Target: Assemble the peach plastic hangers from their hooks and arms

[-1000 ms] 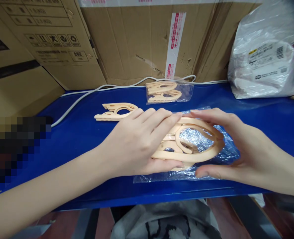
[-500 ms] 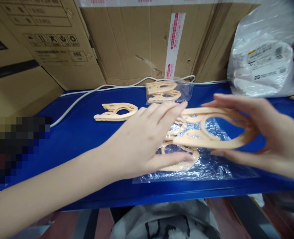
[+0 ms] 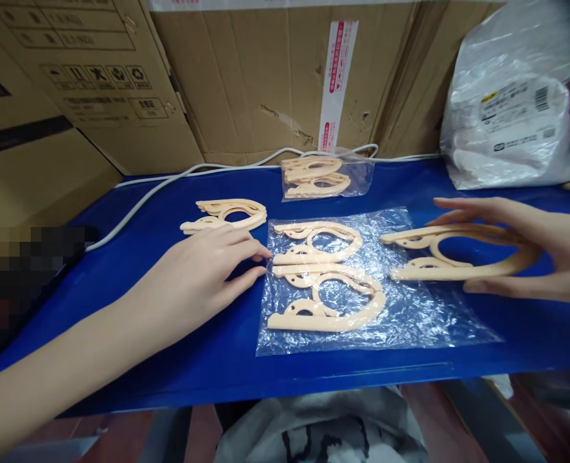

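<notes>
My right hand (image 3: 545, 247) grips a peach plastic hanger piece (image 3: 458, 251), holding it just above the right edge of a flat clear plastic bag (image 3: 410, 315). Two more peach hanger pieces (image 3: 323, 276) lie side by side on that bag. My left hand (image 3: 198, 276) rests on the blue table (image 3: 169, 347) at the bag's left edge, fingers loosely together and holding nothing. Another loose hanger piece (image 3: 227, 215) lies just beyond my left hand.
A sealed small bag of hanger pieces (image 3: 320, 177) sits at the back centre. A white cable (image 3: 159, 186) runs along the rear. Cardboard boxes (image 3: 265, 77) wall the back and left. A large white plastic bag (image 3: 506, 122) stands at the back right.
My right hand lifted one hanger piece off the stack and carried it right. My left hand drew back off the pile to the bag's left edge, leaving two pieces on the bag.
</notes>
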A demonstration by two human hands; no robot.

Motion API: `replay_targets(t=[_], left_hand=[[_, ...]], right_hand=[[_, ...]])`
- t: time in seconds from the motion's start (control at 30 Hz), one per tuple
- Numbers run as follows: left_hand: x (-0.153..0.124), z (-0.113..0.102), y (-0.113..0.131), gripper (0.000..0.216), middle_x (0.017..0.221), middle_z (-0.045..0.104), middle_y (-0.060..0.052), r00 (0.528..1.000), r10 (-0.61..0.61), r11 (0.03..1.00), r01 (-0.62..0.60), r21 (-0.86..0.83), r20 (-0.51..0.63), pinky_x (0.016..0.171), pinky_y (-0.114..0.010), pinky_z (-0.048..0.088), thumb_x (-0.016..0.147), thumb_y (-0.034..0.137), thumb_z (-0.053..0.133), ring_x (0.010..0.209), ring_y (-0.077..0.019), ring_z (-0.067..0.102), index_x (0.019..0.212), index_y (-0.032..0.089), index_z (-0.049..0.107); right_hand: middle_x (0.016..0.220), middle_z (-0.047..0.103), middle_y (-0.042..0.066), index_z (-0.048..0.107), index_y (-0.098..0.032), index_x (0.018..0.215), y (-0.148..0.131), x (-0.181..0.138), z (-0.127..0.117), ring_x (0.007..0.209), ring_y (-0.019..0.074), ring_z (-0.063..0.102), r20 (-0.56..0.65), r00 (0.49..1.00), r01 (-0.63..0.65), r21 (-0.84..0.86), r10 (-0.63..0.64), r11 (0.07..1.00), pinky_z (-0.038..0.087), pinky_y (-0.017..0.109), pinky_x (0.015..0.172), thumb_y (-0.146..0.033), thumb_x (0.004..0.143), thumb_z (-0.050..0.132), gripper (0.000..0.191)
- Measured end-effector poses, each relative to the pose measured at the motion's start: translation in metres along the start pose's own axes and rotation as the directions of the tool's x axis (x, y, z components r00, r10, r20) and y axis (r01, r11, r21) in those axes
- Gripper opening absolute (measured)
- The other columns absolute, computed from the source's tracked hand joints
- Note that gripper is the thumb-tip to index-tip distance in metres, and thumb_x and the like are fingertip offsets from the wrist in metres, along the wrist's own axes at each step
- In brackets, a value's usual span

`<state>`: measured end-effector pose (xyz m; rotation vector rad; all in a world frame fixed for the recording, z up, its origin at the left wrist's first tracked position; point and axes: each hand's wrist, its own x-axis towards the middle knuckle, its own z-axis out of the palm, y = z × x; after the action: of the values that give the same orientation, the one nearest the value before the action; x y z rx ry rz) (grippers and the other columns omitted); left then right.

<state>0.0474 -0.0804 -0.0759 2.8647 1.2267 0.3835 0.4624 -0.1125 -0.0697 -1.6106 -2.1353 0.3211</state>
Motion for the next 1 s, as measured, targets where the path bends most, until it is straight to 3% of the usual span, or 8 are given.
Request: replay_targets(t=[0.1,0.23,0.33,0.47,0.57,0.7,0.9,1.0], left_hand=[[0.001,0.0,0.001,0.025,0.105,0.073,-0.005,1.0,0.01,1.0,-0.01,-0.014,-0.004,0.083,-0.04,0.051,0.098,0.037,0.049,0.101,-0.026,0.067,0.104,0.024,0.069],[0.003,0.001,0.002,0.021,0.104,0.073,-0.004,1.0,0.019,1.0,-0.019,-0.024,-0.023,0.082,-0.038,0.052,0.098,0.033,0.049,0.099,-0.0243,0.067,0.102,0.024,0.067],[0.002,0.002,0.003,0.02,0.103,0.073,-0.004,0.999,0.017,1.0,-0.018,-0.026,-0.034,0.081,-0.038,0.052,0.098,0.032,0.049,0.097,-0.0238,0.068,0.102,0.024,0.067],[0.001,0.0,0.002,0.022,0.107,0.073,-0.006,0.999,0.014,1.0,-0.013,0.02,-0.049,0.082,-0.039,0.052,0.098,0.033,0.048,0.101,-0.0256,0.067,0.103,0.024,0.067],[0.004,-0.005,-0.002,0.025,0.117,0.07,-0.008,0.994,0.044,0.986,-0.027,0.163,-0.097,0.087,-0.043,0.051,0.098,0.032,0.046,0.108,-0.0288,0.063,0.105,0.023,0.068],[0.023,-0.005,-0.013,0.031,0.123,0.069,-0.01,0.989,0.119,0.943,-0.085,0.322,-0.085,0.088,-0.045,0.047,0.099,0.025,0.041,0.108,-0.0304,0.059,0.109,0.018,0.07],[0.058,0.004,-0.029,0.034,0.109,0.074,-0.007,0.987,0.159,0.962,-0.157,0.223,0.01,0.087,-0.038,0.041,0.099,0.026,0.039,0.103,-0.0247,0.06,0.106,0.022,0.073],[0.065,0.005,-0.034,0.033,0.106,0.075,-0.005,0.985,0.161,0.968,-0.169,0.187,0.056,0.085,-0.036,0.039,0.098,0.027,0.041,0.101,-0.023,0.06,0.102,0.023,0.073]], right_hand=[[0.149,0.054,0.002,0.036,-0.053,0.148,-0.008,0.005,0.007,0.135,0.0262,0.053,0.175,0.985,-0.03,0.134,0.006,0.991,0.061,0.026,0.081,-0.051,0.083,0.072,0.075],[0.149,0.053,0.001,0.038,-0.046,0.149,-0.023,0.017,0.022,0.137,0.0258,0.052,0.118,0.991,0.043,0.173,-0.064,0.984,0.052,0.032,0.104,-0.052,0.082,0.073,0.075],[0.151,0.05,0.007,0.038,-0.035,0.15,-0.032,0.024,0.039,0.137,0.0294,0.05,0.13,0.985,0.098,0.124,-0.114,0.987,0.048,0.041,0.111,-0.055,0.083,0.069,0.077],[0.152,0.05,0.01,0.033,-0.033,0.154,-0.03,0.026,0.043,0.136,0.0336,0.051,0.119,0.983,0.143,0.009,-0.143,0.99,0.046,0.05,0.11,-0.06,0.083,0.067,0.083],[0.14,0.059,0.01,0.033,-0.034,0.154,-0.024,0.026,0.033,0.128,0.0346,0.057,0.157,0.98,0.128,-0.013,-0.124,0.992,0.048,0.053,0.106,-0.066,0.079,0.067,0.088],[0.13,0.064,0.011,0.039,-0.031,0.151,-0.027,0.028,0.028,0.117,0.0309,0.063,0.171,0.979,0.106,0.03,-0.11,0.994,0.052,0.046,0.1,-0.065,0.08,0.067,0.083],[0.134,0.062,0.011,0.038,-0.031,0.15,-0.039,0.038,0.041,0.123,0.0287,0.059,0.143,0.98,0.118,0.133,-0.137,0.984,0.057,0.037,0.084,-0.053,0.085,0.069,0.075],[0.133,0.063,0.01,0.043,-0.028,0.145,-0.043,0.043,0.047,0.12,0.0267,0.061,0.107,0.985,0.112,0.207,-0.136,0.972,0.056,0.038,0.091,-0.049,0.084,0.072,0.071]])
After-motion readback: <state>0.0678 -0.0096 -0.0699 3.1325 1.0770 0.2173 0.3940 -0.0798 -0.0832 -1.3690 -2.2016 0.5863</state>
